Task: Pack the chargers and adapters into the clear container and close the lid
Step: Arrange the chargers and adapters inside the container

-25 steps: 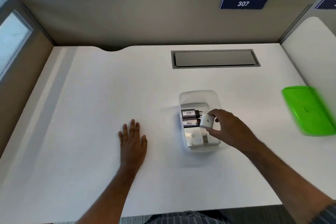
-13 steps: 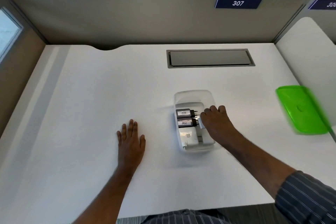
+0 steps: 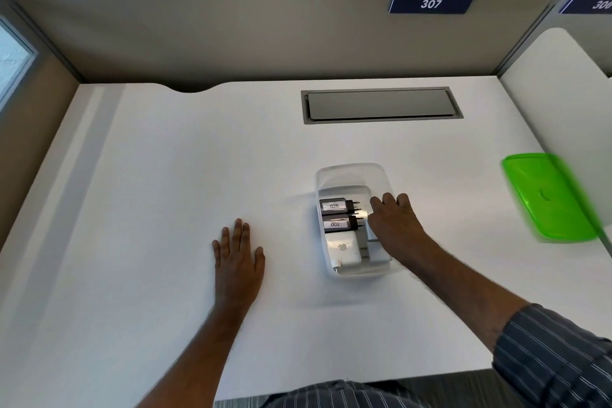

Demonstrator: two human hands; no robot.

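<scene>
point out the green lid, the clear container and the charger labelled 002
green lid (image 3: 551, 199): head view, middle of its top face
clear container (image 3: 351, 171): head view, empty far end wall
charger labelled 002 (image 3: 335, 224): head view, its white label

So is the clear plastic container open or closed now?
Open: the clear plastic container has no cover; the green plastic lid lies apart, to its right.

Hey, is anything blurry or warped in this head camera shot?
Head view: the green lid at the right edge is smeared by blur; the labels on the black chargers stay readable; wide-angle distortion bends the desk edges and partition; lighting is soft, shadows faint.
</scene>
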